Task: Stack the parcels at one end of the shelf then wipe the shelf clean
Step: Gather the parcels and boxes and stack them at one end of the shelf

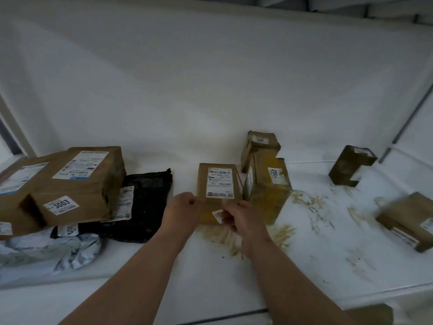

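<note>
A labelled cardboard parcel (219, 184) at mid-shelf is gripped at its near corners by the left hand (181, 211) and right hand (236, 216), stacking evidently under way, and must next be carried to the left pile (70, 184).

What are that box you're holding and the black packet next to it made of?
Box: seems plain brown cardboard, matt, with a white paper label stuck on top. Black packet: looks like thin plastic mailer film, slightly glossy, crinkled and lying limp.

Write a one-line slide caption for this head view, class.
Both hands, left and right, grip a labelled box on the stained shelf, beside the parcel stack.
</note>
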`<action>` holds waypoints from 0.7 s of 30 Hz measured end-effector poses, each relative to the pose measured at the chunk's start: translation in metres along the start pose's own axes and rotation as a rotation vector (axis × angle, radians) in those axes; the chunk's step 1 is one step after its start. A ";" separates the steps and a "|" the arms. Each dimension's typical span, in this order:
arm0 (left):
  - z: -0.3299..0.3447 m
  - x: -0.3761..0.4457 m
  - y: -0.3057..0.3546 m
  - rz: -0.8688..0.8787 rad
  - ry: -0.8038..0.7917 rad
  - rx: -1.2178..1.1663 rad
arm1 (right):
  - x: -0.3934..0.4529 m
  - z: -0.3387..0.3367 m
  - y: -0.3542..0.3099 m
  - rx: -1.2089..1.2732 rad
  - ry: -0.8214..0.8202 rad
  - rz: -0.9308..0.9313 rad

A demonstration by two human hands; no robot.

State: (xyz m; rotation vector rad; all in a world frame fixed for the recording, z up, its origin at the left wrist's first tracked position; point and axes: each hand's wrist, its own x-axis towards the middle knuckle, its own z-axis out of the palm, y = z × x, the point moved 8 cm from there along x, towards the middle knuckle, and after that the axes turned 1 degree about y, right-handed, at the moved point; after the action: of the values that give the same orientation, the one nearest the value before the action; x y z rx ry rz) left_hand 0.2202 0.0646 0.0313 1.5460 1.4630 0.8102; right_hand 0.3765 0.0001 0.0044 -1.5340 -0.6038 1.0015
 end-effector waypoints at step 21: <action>0.135 -0.038 0.082 0.013 -0.168 -0.236 | 0.051 -0.139 -0.024 -0.095 0.154 -0.147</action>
State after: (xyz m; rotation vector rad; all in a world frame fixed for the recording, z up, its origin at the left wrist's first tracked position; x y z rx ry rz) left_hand 0.3723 0.0103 0.0489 1.4103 1.1921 0.8089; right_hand 0.5239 -0.0259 0.0120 -1.6084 -0.6528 0.7450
